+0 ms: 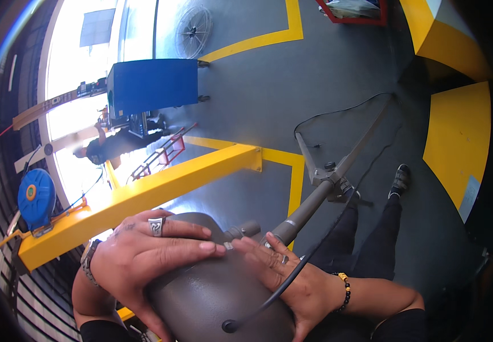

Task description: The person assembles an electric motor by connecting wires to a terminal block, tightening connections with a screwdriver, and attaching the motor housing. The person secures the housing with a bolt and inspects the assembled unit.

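A rounded dark grey motor housing [218, 290], like that of a stand fan, fills the space between my hands, close below me. My left hand [143, 245] curves over its upper left side, fingers on top and thumb down the flank. Against the right side lies my right hand [286, 279], fingers stretched out toward the neck joint and slightly blurred. A black cable [315, 251] leaves the housing through a grommet and passes over my right hand. The grey pole [303, 216] runs up and right to a stand base [337, 168] with spread legs.
A yellow beam [143, 196] carrying a blue reel [36, 199] crosses at the left. Beyond it are a blue wheeled cabinet [155, 88], a person [121, 145] and a round wire guard [194, 31]. Yellow steel structures [460, 142] stand at right; my feet [400, 181] are near the stand's base.
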A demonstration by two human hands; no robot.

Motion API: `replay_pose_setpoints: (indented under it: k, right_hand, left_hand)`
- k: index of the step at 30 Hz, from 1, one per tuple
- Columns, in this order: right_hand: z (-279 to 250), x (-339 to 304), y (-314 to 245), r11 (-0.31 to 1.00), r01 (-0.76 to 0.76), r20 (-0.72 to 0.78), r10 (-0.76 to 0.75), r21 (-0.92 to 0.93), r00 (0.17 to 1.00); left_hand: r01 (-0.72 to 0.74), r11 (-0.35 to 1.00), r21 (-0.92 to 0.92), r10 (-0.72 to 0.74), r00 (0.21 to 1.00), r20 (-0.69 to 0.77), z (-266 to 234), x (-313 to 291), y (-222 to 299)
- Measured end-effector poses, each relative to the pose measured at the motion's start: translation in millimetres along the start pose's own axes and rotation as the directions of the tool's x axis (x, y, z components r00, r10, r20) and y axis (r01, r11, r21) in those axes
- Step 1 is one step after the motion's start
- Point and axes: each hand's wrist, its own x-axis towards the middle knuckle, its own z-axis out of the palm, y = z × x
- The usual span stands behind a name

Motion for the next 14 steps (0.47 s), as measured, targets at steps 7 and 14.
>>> replay_pose_setpoints:
  k: [7,14]
  right_hand:
    - [21.7,-9.6,-11.1,0.984,-0.008,-0.122,0.030,0.179,0.992]
    - [-4.2,-8.9,-39.9,0.687,-0.255,0.028,0.323,0.681,0.946]
  left_hand:
    - [0.102,0.957,0.273,0.063,0.843,-0.535,29.1,-48.4,9.0]
    - [0.125,0.962,-0.242,-0.270,0.344,-0.899,140.0,-82.3,-5.4]
